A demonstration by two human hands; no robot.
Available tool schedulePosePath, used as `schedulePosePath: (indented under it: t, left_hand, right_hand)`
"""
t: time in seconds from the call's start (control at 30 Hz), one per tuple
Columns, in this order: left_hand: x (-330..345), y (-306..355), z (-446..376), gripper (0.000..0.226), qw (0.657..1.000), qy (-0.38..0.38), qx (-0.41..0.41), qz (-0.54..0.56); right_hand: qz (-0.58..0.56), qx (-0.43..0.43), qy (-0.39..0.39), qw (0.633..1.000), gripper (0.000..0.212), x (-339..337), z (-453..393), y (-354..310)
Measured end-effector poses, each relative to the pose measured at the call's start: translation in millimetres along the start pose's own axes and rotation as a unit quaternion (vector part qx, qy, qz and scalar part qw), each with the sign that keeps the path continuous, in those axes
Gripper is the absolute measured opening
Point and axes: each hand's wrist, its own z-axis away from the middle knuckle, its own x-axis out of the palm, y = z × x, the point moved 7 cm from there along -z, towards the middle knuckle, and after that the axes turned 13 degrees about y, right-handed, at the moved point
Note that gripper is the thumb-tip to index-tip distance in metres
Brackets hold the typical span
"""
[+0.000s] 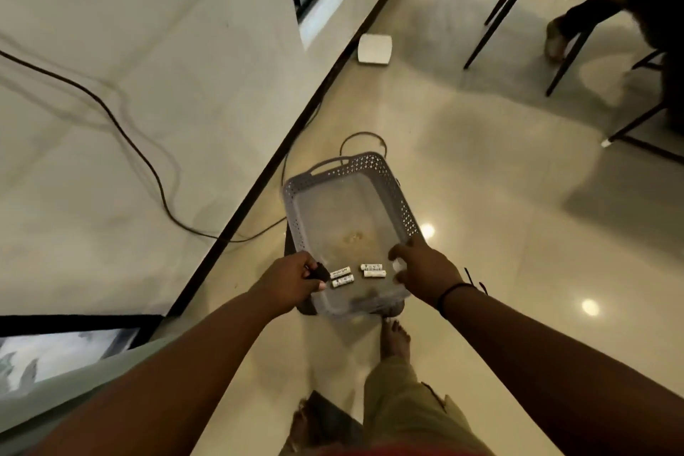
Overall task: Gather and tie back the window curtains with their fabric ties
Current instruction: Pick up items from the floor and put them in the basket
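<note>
Oddly, neither curtains nor ties show: both hands, left (292, 279) pinching a small black object (320, 272), right (425, 270) curled closed, clamp the grey perforated plastic basket's (401, 204) near corners.

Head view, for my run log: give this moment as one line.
hands: left pinching small black item, right on basket rim | basket: grey, four batteries inside | curtains: not in view
</note>
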Motion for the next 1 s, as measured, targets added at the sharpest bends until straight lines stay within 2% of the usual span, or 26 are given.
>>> schedulePosePath:
  t: [0.1, 0.27, 0.53, 0.7, 0.77, 0.83, 0.93, 1.0]
  left_hand:
    - [21.5, 11.9, -28.4, 0.020, 1.000, -0.011, 0.000, -0.023]
    - [53.7, 21.2, -68.4, 0.027, 0.997, -0.023, 0.019, -0.076]
    - [90.9, -5.3, -106.4, 0.014, 0.996, -0.001, -0.006, -0.087]
    - [102.6, -6.8, -109.6, 0.029, 0.997, -0.027, 0.018, -0.068]
    - [104.9, 4.0, -105.0, 0.037, 0.996, -0.011, 0.040, -0.079]
    - [86.9, -2.2, -88.0, 0.039, 0.995, 0.043, 0.050, -0.073]
    - [63.5, -6.7, -56.8, 0.030, 0.993, 0.092, 0.069, -0.018]
    - [46.9, -19.9, -33.0, 0.025, 0.990, 0.111, 0.084, 0.008]
  right_hand:
    - [-0.022, -0.005, -0.014, 1.000, 0.037, 9.0, -41.3, 13.5]
    - [-0.045, -0.032, -0.057, 0.997, 0.039, 42.1, -74.4, 18.7]
    - [-0.052, -0.013, -0.079, 0.995, 0.043, 88.9, -109.4, 24.4]
    - [-0.022, -0.011, -0.096, 0.995, 0.040, 101.3, -113.1, 29.2]
    - [-0.015, 0.000, -0.084, 0.996, 0.040, 99.4, -109.6, 39.7]
    - [0.030, -0.023, -0.054, 0.998, 0.039, 97.1, -102.5, 26.5]
    - [0.144, -0.051, 0.004, 0.988, 0.036, 84.9, -91.3, 11.2]
    - [0.177, -0.063, 0.020, 0.982, 0.039, 77.8, -83.7, -11.2]
